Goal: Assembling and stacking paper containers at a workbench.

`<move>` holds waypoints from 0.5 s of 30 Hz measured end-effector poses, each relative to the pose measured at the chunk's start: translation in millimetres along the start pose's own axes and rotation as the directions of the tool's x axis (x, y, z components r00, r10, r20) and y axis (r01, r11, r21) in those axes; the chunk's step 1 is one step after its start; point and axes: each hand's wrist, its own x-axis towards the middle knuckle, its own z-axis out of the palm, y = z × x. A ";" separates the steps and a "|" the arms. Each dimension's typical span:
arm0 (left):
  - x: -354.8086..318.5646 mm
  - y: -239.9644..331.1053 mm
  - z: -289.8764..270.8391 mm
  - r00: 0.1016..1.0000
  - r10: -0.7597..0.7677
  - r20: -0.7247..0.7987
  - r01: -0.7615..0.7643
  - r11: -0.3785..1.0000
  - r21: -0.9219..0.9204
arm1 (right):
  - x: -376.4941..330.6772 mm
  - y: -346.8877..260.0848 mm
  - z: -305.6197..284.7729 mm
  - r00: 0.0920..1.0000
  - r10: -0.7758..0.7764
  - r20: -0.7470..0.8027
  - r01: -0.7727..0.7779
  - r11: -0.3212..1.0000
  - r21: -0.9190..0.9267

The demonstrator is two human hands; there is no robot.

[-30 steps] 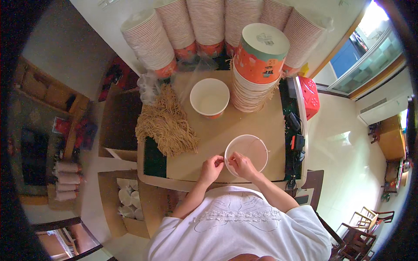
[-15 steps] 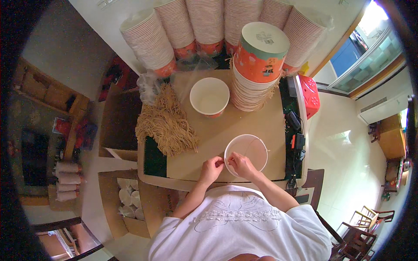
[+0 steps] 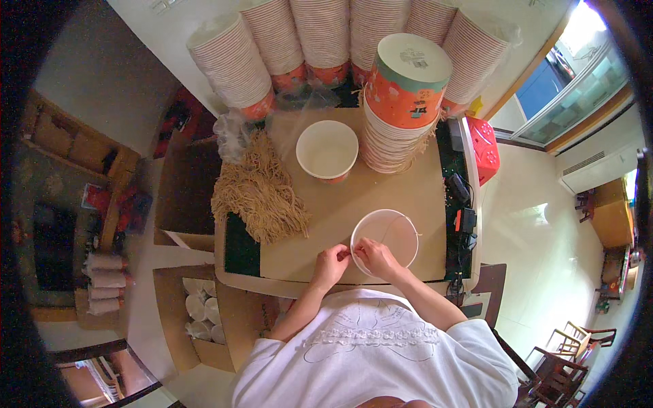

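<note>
Both pinching at near rim of white paper bowl (image 3: 385, 238): left hand (image 3: 332, 262) just outside rim, right hand (image 3: 375, 257) over it, bowl lying ahead on table (image 3: 326, 211).

Both forearms extend forward from the lower edge, elbows bent. The left hand (image 3: 331, 262) and right hand (image 3: 374, 256) meet fingertip to fingertip, fingers curled in a pinching grip.

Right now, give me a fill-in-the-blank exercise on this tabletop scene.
1. Both hands meet at the near rim of a white ____.
2. The tan strings lie to the person's ____ of the open cup.
3. The cup stack nearest the open cup has an ____ top cup.

Missing: bowl; left; orange
</note>
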 end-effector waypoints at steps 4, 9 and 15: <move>0.8 -0.8 1.4 0.998 0.044 -0.037 -0.044 0.999 0.006 | 0.5 -1.4 0.6 1.000 0.019 -0.007 -0.019 1.000 -0.014; 2.1 -0.5 2.8 0.997 0.057 -0.057 -0.057 0.998 0.016 | -0.9 -1.4 -2.0 1.000 0.013 -0.004 -0.013 1.000 0.004; 1.2 -6.3 4.2 0.995 0.059 -0.081 -0.058 0.998 0.016 | -4.4 -2.7 -6.9 1.000 0.009 0.014 -0.011 0.993 0.121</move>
